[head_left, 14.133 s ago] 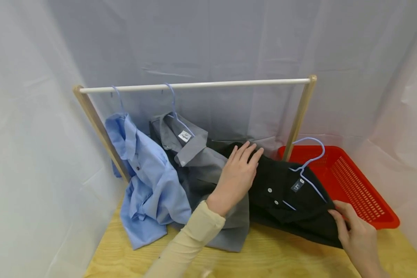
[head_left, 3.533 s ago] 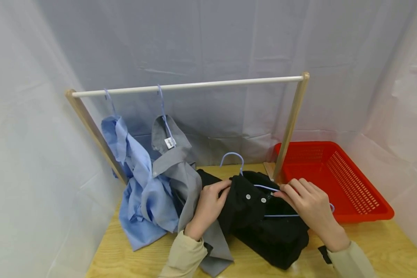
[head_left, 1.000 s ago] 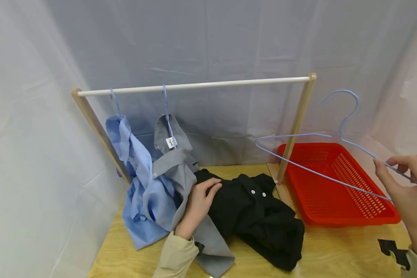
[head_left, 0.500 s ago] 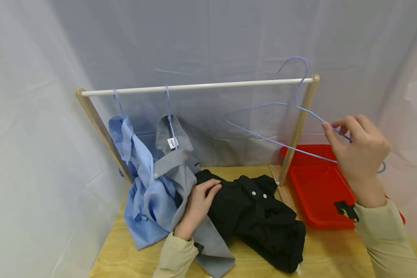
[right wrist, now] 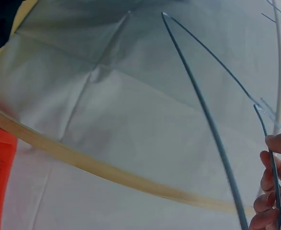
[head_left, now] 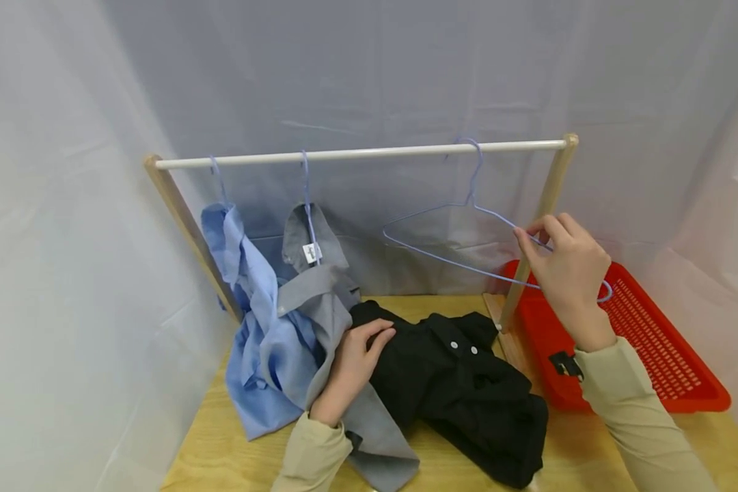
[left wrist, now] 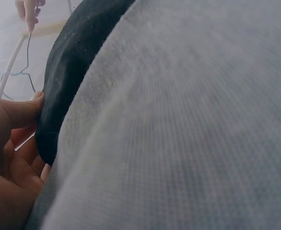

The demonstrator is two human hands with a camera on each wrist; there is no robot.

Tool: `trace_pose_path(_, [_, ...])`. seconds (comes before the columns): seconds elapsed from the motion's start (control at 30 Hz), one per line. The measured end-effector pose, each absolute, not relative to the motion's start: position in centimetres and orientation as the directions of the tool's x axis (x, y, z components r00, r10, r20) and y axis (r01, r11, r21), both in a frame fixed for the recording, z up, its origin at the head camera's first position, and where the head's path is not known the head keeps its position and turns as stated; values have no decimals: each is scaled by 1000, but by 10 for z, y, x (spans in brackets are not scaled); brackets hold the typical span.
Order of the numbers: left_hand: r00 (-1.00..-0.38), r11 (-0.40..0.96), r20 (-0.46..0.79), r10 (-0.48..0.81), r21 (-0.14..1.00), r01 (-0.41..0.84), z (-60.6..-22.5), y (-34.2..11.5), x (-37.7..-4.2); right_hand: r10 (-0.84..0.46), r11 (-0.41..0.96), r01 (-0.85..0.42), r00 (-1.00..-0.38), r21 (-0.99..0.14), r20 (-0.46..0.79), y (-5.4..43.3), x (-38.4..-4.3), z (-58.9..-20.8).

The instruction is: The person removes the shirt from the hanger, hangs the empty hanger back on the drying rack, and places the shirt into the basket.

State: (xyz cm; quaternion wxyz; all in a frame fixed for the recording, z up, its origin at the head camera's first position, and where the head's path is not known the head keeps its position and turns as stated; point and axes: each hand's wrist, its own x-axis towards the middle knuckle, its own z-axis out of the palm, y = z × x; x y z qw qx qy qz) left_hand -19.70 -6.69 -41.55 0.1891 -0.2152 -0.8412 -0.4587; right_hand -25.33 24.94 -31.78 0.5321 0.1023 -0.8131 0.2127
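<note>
My right hand point(head_left: 566, 270) pinches one shoulder of a bare blue wire hanger point(head_left: 443, 256) between thumb and fingers. The hanger's hook loops over the white rod point(head_left: 381, 152), toward its right end. In the right wrist view, the fingers point(right wrist: 279, 163) curl round the hanger's wire. Low in the middle, my left hand point(head_left: 353, 362) pinches the edge of a black shirt point(head_left: 461, 389) with two white buttons, crumpled on the table. The left wrist view shows the thumb point(left wrist: 23, 110) against the black cloth, with grey fabric filling the rest.
A light blue shirt point(head_left: 246, 273) and a grey shirt point(head_left: 313, 294) hang from the rod's left half, hems trailing on the wooden table point(head_left: 203, 458). A red basket point(head_left: 658, 342) stands behind the rack's right wooden post point(head_left: 553, 184). White sheeting encloses the sides and back.
My right hand has pulled the hanger out of the black shirt and carried it up and left, its hook now over the rod. The left hand has stayed on the black shirt.
</note>
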Motion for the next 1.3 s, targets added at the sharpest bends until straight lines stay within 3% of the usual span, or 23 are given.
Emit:
trace_pose_path(0.43, [-829,484,524,194,685,545,-418,-67,-199,18,851,-455,-471,-261,882,248,-242,-326])
trace_pose_path(0.73, [-838,490,509,196,690,534,-417,-66,-199,-10,806,-544,-405,-232,914,243,-208,-337])
trace_pose_path(0.97, [-855,534,486,182,681,501,-416,-63,-198,-100,771,-609,-407,-188,908,239,-183,-365])
trace_pose_path(1.07, [-861,549,478,173,679,487,-416,-61,-198,-168,756,-633,-435,-167,885,237,-176,-381])
trace_pose_path(1.3, [-880,583,412,239,664,469,-420,-55,-195,-353,764,-623,-620,-166,701,239,-172,-426])
